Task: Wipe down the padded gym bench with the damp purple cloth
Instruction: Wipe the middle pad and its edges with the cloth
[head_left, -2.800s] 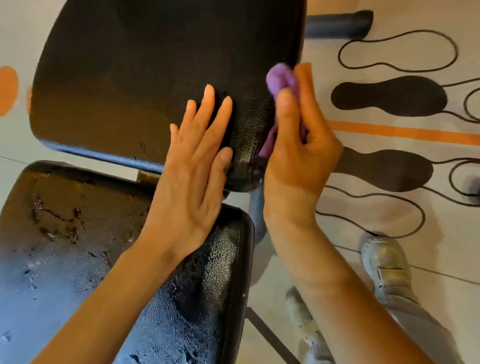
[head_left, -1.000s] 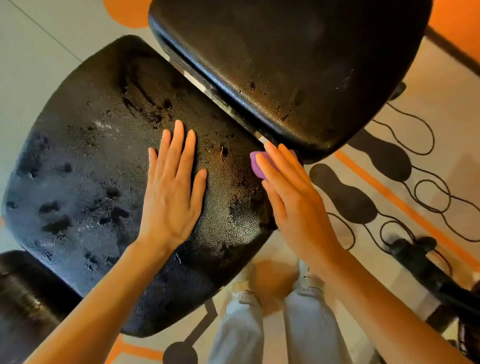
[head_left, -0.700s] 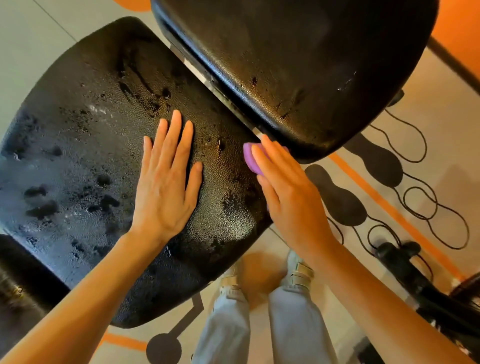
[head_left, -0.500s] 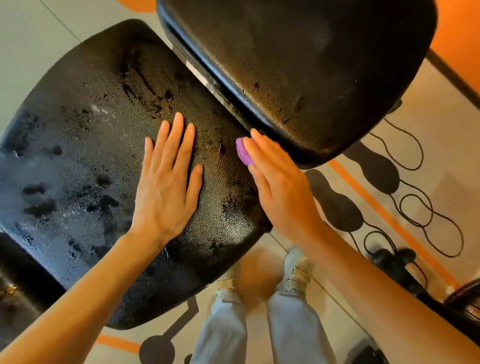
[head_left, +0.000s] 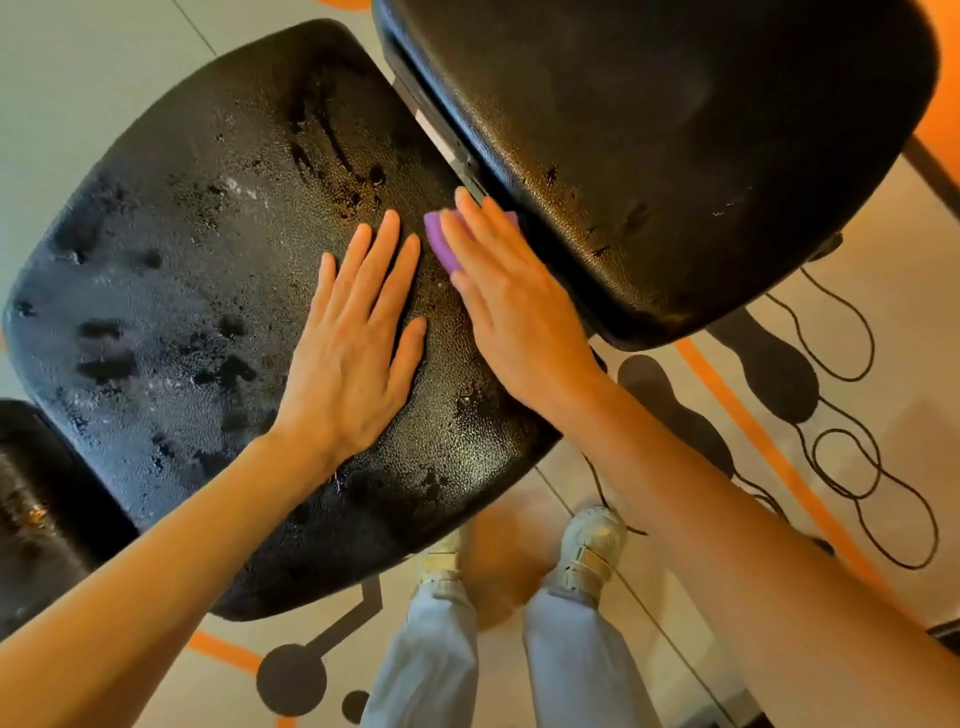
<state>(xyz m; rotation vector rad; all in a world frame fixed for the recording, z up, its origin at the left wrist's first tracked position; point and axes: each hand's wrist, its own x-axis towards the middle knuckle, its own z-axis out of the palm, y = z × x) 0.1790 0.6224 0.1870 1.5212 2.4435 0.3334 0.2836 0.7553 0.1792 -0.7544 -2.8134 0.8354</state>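
The black padded seat pad (head_left: 171, 291) of the gym bench fills the left and middle, beaded with water drops and wet streaks. The black back pad (head_left: 675, 135) rises above it at the upper right. My left hand (head_left: 358, 338) lies flat on the seat pad, fingers apart. My right hand (head_left: 514, 301) presses the purple cloth (head_left: 439, 241) flat against the seat pad, close to the gap under the back pad. Most of the cloth is hidden beneath my fingers.
Another black pad (head_left: 36, 499) shows at the lower left edge. The floor (head_left: 862, 415) is pale with orange stripes and black looped shapes. My legs and light shoes (head_left: 592, 545) stand just below the seat pad. A dark metal bar (head_left: 930, 171) runs at the right.
My right hand has slid the cloth up along the seat pad toward the gap below the back pad. My left hand stays flat on the pad. The view shifted slightly.
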